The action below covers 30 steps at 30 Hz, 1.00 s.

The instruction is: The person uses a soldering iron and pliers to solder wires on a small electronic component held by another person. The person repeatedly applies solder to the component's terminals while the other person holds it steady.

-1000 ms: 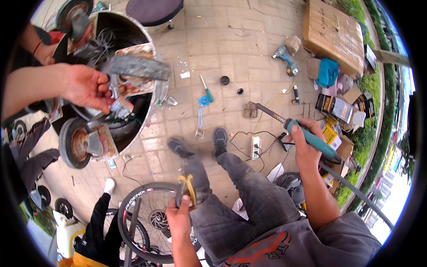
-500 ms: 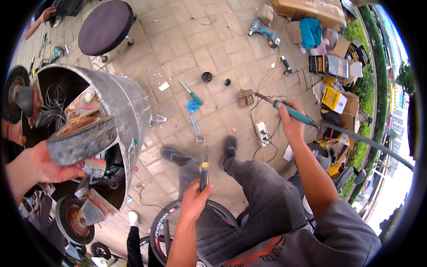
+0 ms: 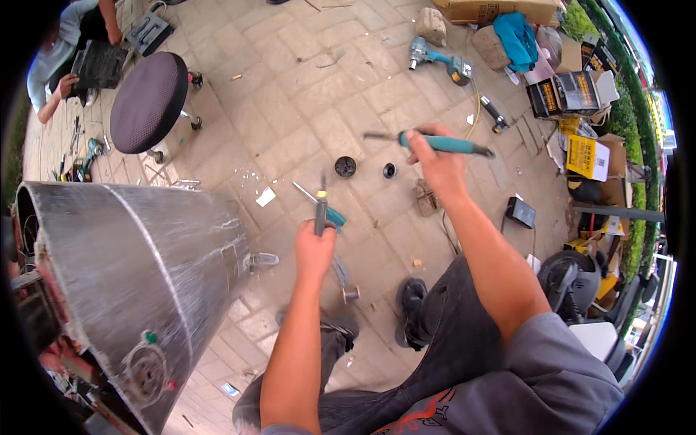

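Note:
My right hand (image 3: 440, 165) is closed around the teal handle of a soldering iron (image 3: 446, 144); its metal tip points left above the paving. A slim tool with a dark handle and a yellow band (image 3: 320, 212) stands upright in my closed left hand (image 3: 315, 246), its narrow metal end pointing away from me. Just behind that hand lies a teal-handled screwdriver (image 3: 335, 219), partly covered. Beyond the hands are a round black tin (image 3: 346, 167) and a smaller round pot (image 3: 390, 171). A small spool (image 3: 351, 293) lies near my feet.
A large grey metal shell (image 3: 123, 254) fills the left side. Behind it are a round stool (image 3: 148, 101) and a person (image 3: 65, 58) holding a dark panel. A cordless impact wrench (image 3: 442, 61), a brick (image 3: 426, 197), a black box (image 3: 520, 212) and cartons (image 3: 565, 93) lie rightward.
Both hands have moved farther out over the paving, with the soldering iron now pointing left. The shell has turned; its wheels and the other person's hand on it are out of view.

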Each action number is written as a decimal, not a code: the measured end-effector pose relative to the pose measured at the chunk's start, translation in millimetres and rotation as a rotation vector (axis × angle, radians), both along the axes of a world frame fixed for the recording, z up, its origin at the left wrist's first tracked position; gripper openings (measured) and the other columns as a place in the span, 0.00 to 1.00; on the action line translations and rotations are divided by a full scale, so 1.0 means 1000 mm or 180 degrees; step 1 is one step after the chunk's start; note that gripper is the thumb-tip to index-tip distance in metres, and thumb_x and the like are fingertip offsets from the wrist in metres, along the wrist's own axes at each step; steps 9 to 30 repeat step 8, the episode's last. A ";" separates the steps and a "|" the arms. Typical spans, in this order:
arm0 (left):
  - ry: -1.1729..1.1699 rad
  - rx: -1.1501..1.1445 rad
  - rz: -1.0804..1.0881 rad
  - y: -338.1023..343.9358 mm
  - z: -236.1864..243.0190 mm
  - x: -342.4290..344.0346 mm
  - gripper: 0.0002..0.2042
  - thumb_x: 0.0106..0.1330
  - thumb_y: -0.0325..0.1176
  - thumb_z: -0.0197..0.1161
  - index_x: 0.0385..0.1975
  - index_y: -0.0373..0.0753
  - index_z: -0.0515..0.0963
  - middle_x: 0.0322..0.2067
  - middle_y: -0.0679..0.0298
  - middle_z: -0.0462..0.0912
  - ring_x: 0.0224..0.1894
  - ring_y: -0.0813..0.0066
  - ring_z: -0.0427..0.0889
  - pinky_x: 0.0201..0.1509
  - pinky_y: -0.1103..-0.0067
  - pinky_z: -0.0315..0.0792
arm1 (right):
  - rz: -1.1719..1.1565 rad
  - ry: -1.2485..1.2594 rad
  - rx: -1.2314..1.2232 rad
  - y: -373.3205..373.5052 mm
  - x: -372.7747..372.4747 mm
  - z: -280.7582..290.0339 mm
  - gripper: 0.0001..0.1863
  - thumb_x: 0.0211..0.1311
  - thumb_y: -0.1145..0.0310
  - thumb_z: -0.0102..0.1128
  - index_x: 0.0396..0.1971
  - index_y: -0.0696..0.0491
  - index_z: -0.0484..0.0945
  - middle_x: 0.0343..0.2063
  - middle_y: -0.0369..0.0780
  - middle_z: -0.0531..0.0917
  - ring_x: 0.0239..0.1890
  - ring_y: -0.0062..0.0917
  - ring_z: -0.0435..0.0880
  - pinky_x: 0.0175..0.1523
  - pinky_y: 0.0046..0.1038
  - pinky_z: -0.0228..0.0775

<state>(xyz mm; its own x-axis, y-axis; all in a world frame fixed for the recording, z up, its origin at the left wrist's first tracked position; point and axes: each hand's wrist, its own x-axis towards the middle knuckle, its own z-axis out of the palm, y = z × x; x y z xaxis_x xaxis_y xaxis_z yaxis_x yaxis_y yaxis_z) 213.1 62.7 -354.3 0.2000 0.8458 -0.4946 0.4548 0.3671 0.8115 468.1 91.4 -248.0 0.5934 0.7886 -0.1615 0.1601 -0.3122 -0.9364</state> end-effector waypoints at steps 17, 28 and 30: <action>0.1598 0.1143 -0.1147 0.019 -0.084 0.029 0.15 0.52 0.30 0.63 0.41 0.35 0.82 0.50 0.47 0.72 0.49 0.49 0.77 0.50 0.65 0.74 | 0.0463 -0.0545 0.0622 0.035 0.018 -0.031 0.16 0.59 0.59 0.67 0.34 0.59 0.79 0.23 0.36 0.80 0.29 0.20 0.77 0.34 0.25 0.69; 0.1598 0.1143 -0.1147 0.019 -0.084 0.029 0.15 0.52 0.30 0.63 0.41 0.35 0.82 0.50 0.47 0.72 0.49 0.49 0.77 0.50 0.65 0.74 | 0.0463 -0.0545 0.0622 0.035 0.018 -0.031 0.16 0.59 0.59 0.67 0.34 0.59 0.79 0.23 0.36 0.80 0.29 0.20 0.77 0.34 0.25 0.69; 0.1598 0.1143 -0.1147 0.019 -0.084 0.029 0.15 0.52 0.30 0.63 0.41 0.35 0.82 0.50 0.47 0.72 0.49 0.49 0.77 0.50 0.65 0.74 | 0.0463 -0.0545 0.0622 0.035 0.018 -0.031 0.16 0.59 0.59 0.67 0.34 0.59 0.79 0.23 0.36 0.80 0.29 0.20 0.77 0.34 0.25 0.69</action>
